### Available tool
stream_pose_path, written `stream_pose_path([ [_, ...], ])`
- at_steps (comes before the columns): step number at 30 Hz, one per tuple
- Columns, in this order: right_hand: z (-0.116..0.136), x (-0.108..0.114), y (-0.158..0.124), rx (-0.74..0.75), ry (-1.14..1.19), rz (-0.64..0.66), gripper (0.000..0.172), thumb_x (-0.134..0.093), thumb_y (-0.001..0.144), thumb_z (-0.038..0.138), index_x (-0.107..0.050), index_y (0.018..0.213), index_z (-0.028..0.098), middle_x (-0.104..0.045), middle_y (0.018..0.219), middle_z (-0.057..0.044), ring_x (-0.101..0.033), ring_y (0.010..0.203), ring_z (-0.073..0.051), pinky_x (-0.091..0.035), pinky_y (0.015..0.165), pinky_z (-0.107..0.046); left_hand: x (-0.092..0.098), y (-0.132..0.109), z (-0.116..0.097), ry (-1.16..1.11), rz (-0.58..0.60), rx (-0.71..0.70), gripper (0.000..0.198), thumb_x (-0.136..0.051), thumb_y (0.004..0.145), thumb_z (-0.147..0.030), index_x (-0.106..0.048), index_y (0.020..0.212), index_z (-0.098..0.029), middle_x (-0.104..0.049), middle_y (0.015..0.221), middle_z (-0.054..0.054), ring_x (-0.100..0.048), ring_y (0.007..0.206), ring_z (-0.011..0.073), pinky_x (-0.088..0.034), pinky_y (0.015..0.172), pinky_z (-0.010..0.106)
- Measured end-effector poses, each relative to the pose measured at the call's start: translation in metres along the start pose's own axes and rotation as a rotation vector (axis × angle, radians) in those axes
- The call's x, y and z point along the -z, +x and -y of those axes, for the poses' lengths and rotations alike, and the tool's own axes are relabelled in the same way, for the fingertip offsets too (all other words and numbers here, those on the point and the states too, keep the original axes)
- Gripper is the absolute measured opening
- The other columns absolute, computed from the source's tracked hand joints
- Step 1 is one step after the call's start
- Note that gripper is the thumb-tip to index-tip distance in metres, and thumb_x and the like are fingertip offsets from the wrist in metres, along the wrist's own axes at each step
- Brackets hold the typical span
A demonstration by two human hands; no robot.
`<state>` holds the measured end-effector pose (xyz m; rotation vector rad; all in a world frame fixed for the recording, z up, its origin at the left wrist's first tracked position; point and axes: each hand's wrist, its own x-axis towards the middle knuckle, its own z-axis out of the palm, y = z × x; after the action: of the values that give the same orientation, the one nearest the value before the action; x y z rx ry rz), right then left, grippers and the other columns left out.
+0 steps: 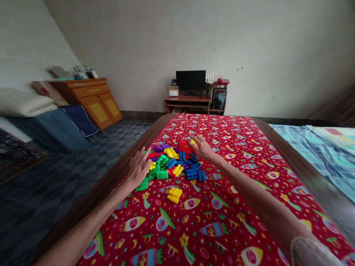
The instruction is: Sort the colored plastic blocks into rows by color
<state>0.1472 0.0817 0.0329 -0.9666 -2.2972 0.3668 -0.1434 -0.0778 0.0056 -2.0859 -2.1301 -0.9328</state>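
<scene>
A loose heap of plastic toy building blocks in green, blue, yellow, red and purple lies on a red patterned cloth (pixel 210 207). My left hand (pixel 138 168) is at the heap's left side with fingers outstretched, beside the green blocks (pixel 162 174). At the far right edge of the heap, my right hand (pixel 203 147) has its fingers spread, partly covering a yellow block there. Blue blocks (pixel 191 173) lie just below that hand. A yellow block (pixel 174 195) sits apart, nearer to me. Neither hand is seen gripping a block.
The cloth covers a long table with dark wooden edges (pixel 264 129). Beyond it stands a desk (pixel 187 99) with a monitor (pixel 190 80). A wooden cabinet (pixel 97 101) is at the left, and a bed with a blue sheet (pixel 310 147) at the right.
</scene>
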Motion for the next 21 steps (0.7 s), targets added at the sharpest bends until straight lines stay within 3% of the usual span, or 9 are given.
stream_pose_path([
  [3, -0.005, -0.010, 0.017, -0.163, 0.097, 0.053, 0.044, -0.039, 0.100, 0.035, -0.054, 0.136, 0.015, -0.058, 0.135, -0.017, -0.051, 0.129, -0.027, -0.038, 0.108, -0.046, -0.014, 0.016, 0.003, -0.092, 0.012, 0.075, 0.069, -0.016, 0.096, -0.062, -0.038, 0.147, -0.022, -0.045, 0.149, 0.014, -0.034, 0.142, 0.0318, -0.024, 0.115, 0.058],
  [5, -0.001, -0.019, 0.019, -0.151, 0.185, 0.097, 0.042, -0.038, 0.100, 0.037, -0.057, 0.132, 0.018, -0.063, 0.130, -0.013, -0.058, 0.121, -0.024, -0.043, 0.103, -0.042, -0.025, 0.027, -0.001, -0.135, 0.033, 0.028, 0.073, -0.014, 0.095, -0.063, -0.042, 0.145, -0.018, -0.053, 0.143, 0.014, -0.042, 0.137, 0.0280, -0.030, 0.115, 0.051],
  [8, 0.008, -0.025, 0.007, -0.056, 0.306, 0.139, 0.042, -0.040, 0.099, 0.042, -0.064, 0.125, 0.019, -0.068, 0.123, -0.008, -0.061, 0.116, -0.024, -0.047, 0.098, -0.038, -0.036, 0.037, -0.017, -0.184, 0.067, -0.044, 0.077, -0.012, 0.094, -0.065, -0.045, 0.143, -0.015, -0.054, 0.142, 0.012, -0.044, 0.137, 0.0263, -0.033, 0.116, 0.047],
  [12, 0.004, -0.009, -0.013, -0.035, 0.401, 0.095, 0.051, -0.036, 0.098, 0.049, -0.068, 0.118, 0.016, -0.073, 0.106, -0.008, -0.066, 0.102, -0.024, -0.050, 0.089, -0.036, -0.041, 0.034, -0.050, -0.359, 0.216, -0.131, 0.072, -0.019, 0.095, -0.064, -0.040, 0.146, -0.018, -0.046, 0.150, 0.010, -0.039, 0.140, 0.0259, -0.031, 0.117, 0.045],
  [15, -0.014, 0.009, -0.019, -0.117, 0.472, 0.006, 0.058, -0.033, 0.097, 0.054, -0.069, 0.113, 0.012, -0.073, 0.099, -0.011, -0.068, 0.095, -0.024, -0.052, 0.084, -0.036, -0.042, 0.037, -0.070, -0.507, 0.283, -0.198, 0.069, -0.019, 0.097, -0.060, -0.035, 0.149, -0.017, -0.046, 0.150, 0.010, -0.043, 0.138, 0.0245, -0.036, 0.114, 0.043],
  [18, -0.035, 0.023, -0.019, -0.208, 0.452, -0.055, 0.062, -0.031, 0.096, 0.058, -0.069, 0.111, 0.011, -0.073, 0.094, -0.012, -0.068, 0.093, -0.027, -0.053, 0.082, -0.038, -0.043, 0.059, -0.071, -0.498, 0.157, -0.208, 0.066, -0.013, 0.098, -0.053, -0.040, 0.145, -0.015, -0.053, 0.143, 0.013, -0.051, 0.131, 0.0233, -0.041, 0.111, 0.041],
  [20, -0.047, 0.028, -0.020, -0.230, 0.372, -0.079, 0.059, -0.034, 0.096, 0.056, -0.069, 0.112, 0.011, -0.073, 0.100, -0.012, -0.066, 0.101, -0.029, -0.052, 0.086, -0.040, -0.044, 0.082, -0.060, -0.318, 0.000, -0.117, 0.063, -0.016, 0.098, -0.051, -0.049, 0.137, -0.015, -0.055, 0.141, 0.013, -0.047, 0.134, 0.0239, -0.034, 0.115, 0.043],
  [21, -0.052, 0.030, -0.020, -0.240, 0.333, -0.086, 0.056, -0.036, 0.096, 0.055, -0.068, 0.114, 0.012, -0.073, 0.105, -0.012, -0.065, 0.106, -0.029, -0.050, 0.090, -0.040, -0.045, 0.094, -0.053, -0.287, -0.018, -0.081, 0.063, -0.018, 0.097, -0.051, -0.051, 0.135, -0.013, -0.054, 0.142, 0.015, -0.043, 0.137, 0.0260, -0.028, 0.118, 0.046],
])
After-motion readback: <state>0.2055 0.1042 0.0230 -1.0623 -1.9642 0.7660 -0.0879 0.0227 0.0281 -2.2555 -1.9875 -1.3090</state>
